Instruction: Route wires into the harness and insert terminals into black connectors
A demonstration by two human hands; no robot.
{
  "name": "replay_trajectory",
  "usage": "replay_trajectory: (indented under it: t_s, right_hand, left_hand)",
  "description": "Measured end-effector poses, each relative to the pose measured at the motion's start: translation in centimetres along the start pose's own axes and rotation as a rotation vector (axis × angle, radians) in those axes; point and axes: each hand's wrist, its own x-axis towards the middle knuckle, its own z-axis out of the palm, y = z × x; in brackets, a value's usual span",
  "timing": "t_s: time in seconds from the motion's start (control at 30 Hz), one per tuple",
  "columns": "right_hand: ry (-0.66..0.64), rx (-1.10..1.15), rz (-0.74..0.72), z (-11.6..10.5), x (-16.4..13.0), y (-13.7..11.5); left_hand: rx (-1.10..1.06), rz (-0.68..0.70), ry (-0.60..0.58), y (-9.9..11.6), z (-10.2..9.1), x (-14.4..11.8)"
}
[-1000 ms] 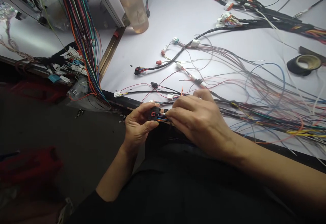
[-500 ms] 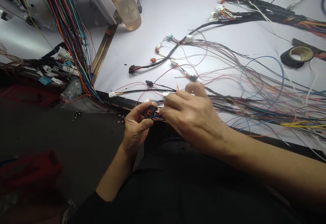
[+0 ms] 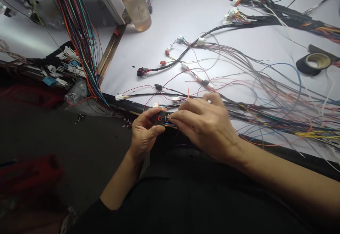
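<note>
My left hand [image 3: 145,129] grips a black connector [image 3: 160,118] with a small red square on its face, thumb below and fingers above. Several coloured wires [image 3: 168,123] come out of the connector's right side. My right hand [image 3: 205,124] is closed, its thumb and forefinger pinching a thin wire [image 3: 170,116] close against that side. Whether the wire's tip sits inside the connector I cannot tell. Just beyond the hands, a white connector [image 3: 175,99] and a small black connector [image 3: 158,87] lie on the white table [image 3: 159,46].
A bundle of long coloured wires [image 3: 77,39] hangs at the left. A bottle of liquid [image 3: 138,10] stands at the back. Black tape [image 3: 313,63] lies at the right, near taped wire harnesses [image 3: 281,14]. Loose wires [image 3: 278,99] spread over the table's right side.
My right hand's fingertips have drawn slightly right from the connector, so more of its wires show. The connector has turned slightly in my left hand. The whole view has shifted a little.
</note>
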Motion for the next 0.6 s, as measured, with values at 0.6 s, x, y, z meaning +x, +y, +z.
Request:
replay_trajectory:
  t_s: [0.6]
  right_hand:
    - [0.035,0.074,0.07,1.0,-1.1,-0.5]
  left_hand:
    - [0.096,-0.015,0.012,0.0,-1.3,-0.5]
